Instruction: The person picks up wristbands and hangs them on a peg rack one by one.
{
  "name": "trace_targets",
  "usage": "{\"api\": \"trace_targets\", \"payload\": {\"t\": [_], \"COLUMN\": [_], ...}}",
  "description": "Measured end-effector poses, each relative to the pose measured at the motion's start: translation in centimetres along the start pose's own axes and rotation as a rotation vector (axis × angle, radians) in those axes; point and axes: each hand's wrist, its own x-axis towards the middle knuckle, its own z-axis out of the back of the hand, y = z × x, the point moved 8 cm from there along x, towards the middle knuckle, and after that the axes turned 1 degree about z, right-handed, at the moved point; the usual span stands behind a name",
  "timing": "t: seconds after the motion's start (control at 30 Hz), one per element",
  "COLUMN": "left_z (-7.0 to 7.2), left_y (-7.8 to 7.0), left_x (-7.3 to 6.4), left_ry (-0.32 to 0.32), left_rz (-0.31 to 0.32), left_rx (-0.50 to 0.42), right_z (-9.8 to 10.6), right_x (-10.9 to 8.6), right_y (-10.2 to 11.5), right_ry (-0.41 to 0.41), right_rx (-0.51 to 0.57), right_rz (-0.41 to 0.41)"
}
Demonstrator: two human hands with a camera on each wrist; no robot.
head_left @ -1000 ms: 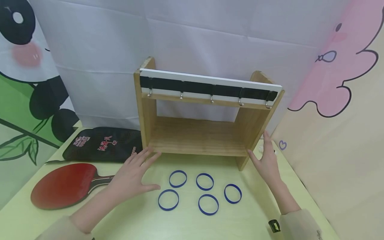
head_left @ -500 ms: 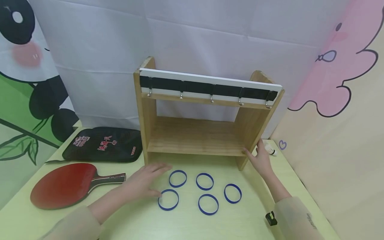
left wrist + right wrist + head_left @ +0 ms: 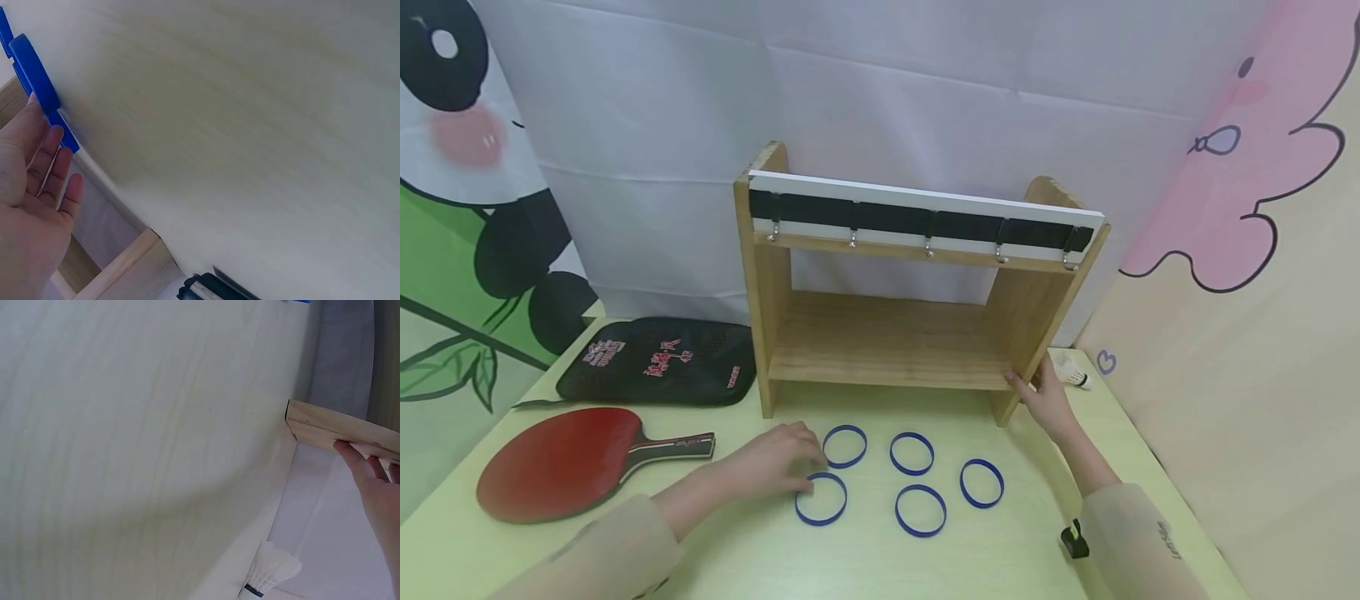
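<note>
Several blue rings lie on the table in front of a wooden rack (image 3: pixel 887 337) with metal hooks (image 3: pixel 929 247) along its black-and-white top strip. In the head view my left hand (image 3: pixel 775 458) hovers over the near left ring (image 3: pixel 821 514), thumb by its upper edge and fingers loosely bent. The left wrist view has this hand (image 3: pixel 37 187) right beside a blue ring (image 3: pixel 36 75); a firm pinch is not visible. My right hand (image 3: pixel 1048 407) holds the rack's right side panel, thumb on the front edge. In the right wrist view its fingers (image 3: pixel 355 457) touch the panel (image 3: pixel 331 428).
A red table tennis bat (image 3: pixel 568 467) lies at the left, below a black case (image 3: pixel 655 362). A white shuttlecock (image 3: pixel 270 565) is right of the rack. A white cloth (image 3: pixel 895 92) hangs behind, and a wall (image 3: pixel 1247 400) closes off the right side.
My left hand has moved from the rack's left foot down and right to the near left ring, fingers bending. My right hand has come onto the right side panel. Rack and rings stay put.
</note>
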Motion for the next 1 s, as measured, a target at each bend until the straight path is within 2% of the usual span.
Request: {"api": "trace_targets", "payload": {"t": [0.23,0.4,0.53,0.77,1.0], "left_z": [-0.9,-0.8,-0.5,0.4,2.7], "left_y": [0.7,0.8,1.1,1.7,1.9], "left_x": [0.7,0.7,0.7,0.7,0.6], "left_ry": [0.061,0.063,0.045,-0.010,-0.015], "left_rz": [0.092,0.134,0.143,0.144,0.213], "left_rx": [-0.111,-0.146,-0.159,-0.146,-0.208], "right_z": [-0.2,-0.5,-0.8,-0.9,-1.0], "right_x": [-0.3,-0.2,-0.2,-0.3,-0.4], "right_y": [-0.4,-0.9,-1.0,-1.0,-1.2], "right_ry": [0.013,0.038,0.043,0.021,0.015], "right_rx": [0.131,0.214,0.239,0.249,0.241], "right_rz": [-0.065,-0.099,-0.109,-0.110,-0.110]}}
